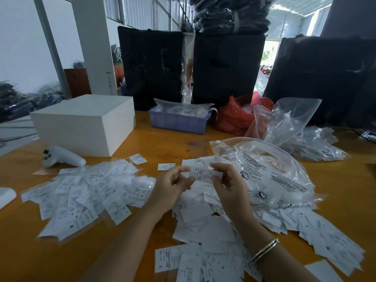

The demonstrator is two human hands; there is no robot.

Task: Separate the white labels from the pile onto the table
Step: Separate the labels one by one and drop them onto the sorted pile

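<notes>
White labels [203,220] heaped mid-table, maybe half sorted: big spread [87,192] already laid out left, plenty left under the wrists. One label [203,173] pinched between left hand [173,186] and right hand [227,184], above the heap. Print too blurry to read.

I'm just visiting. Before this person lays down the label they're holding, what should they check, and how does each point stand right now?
1. Label held by both hands: ok, left hand and right hand pinch it.
2. One label only, not several stuck together: cannot tell.
3. Label lifted off the pile: ok.
4. Bare table within reach: ok.
5. Separated labels kept apart from the pile: not ok, edges nearly meet.
</notes>
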